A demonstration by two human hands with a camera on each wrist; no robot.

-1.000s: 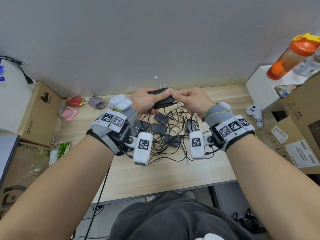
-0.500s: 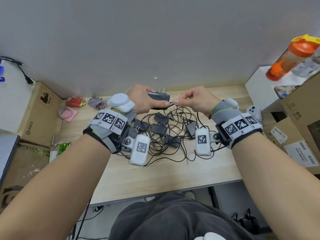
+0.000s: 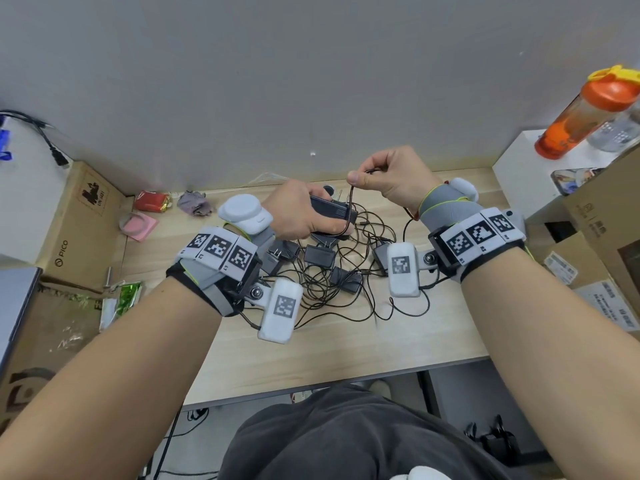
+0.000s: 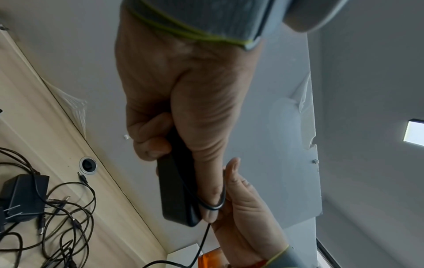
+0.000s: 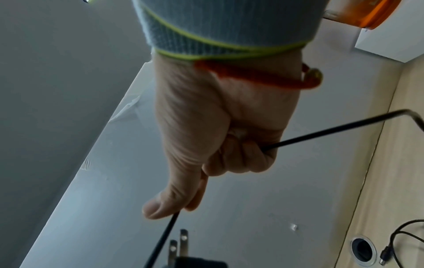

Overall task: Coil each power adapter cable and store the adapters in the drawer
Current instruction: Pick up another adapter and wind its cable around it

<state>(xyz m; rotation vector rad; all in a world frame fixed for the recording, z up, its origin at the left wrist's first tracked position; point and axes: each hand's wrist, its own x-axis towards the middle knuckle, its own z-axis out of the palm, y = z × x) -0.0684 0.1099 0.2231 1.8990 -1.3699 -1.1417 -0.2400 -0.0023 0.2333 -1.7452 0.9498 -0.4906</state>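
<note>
- The left hand [image 3: 298, 213] grips a black power adapter [image 3: 332, 211] above the desk [image 3: 346, 341], fingers curled round its body and the thumb [image 4: 206, 181] pressed along one long face, with a loop of cable caught under the thumb tip.
- The adapter is a smooth, matte plastic block with rounded corners; its long axis runs from the left palm toward the right hand, and two flat metal prongs [image 5: 177, 246] stand at its far end.
- The cable [image 3: 350, 206] — thin, black and limp — rises from the adapter straight up to the right hand, which is the nearer one to its free run.
- The right hand [image 3: 391, 178] hovers just above and to the right of the adapter, pinching the cable between thumb and forefinger, the other fingers curled in; the cord leaves its fist on the little-finger side and drops toward the desk.
- Judged from this, the coming wrap turns on carrying the cord across the adapter's short side.
- Below both hands lies a tangle of other adapters and cords [image 3: 325, 268] — uncoiled; the drawer is not in view.
</note>
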